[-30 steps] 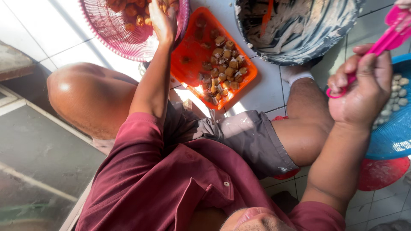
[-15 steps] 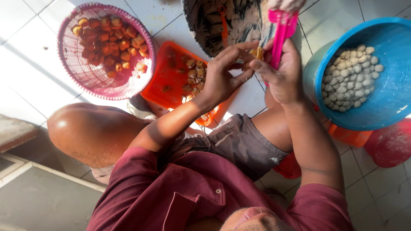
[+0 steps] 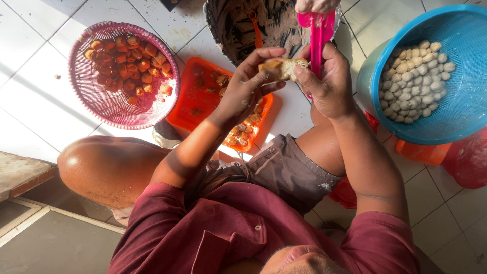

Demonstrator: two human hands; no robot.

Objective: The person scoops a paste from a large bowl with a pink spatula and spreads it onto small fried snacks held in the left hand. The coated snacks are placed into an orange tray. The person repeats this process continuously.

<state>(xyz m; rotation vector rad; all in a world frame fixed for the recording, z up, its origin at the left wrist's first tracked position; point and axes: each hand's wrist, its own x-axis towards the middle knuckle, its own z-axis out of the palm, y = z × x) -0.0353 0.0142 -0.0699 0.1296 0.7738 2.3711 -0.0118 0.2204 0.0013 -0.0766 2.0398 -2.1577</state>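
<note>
A golden fried piece (image 3: 282, 67) is pinched between the left hand (image 3: 248, 86) and right hand (image 3: 329, 83), with a pink tool (image 3: 317, 38) clamped in the right too — a torn shell could spill crumbs below the hands, onto the orange tray (image 3: 203, 104) — judged likely if squeezed hard.

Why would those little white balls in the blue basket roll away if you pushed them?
The white balls look round and smooth, so they would probably roll easily. They lie heaped loosely, so a push would likely shift several together. The blue basket has a raised rim, which should keep them inside.
</note>
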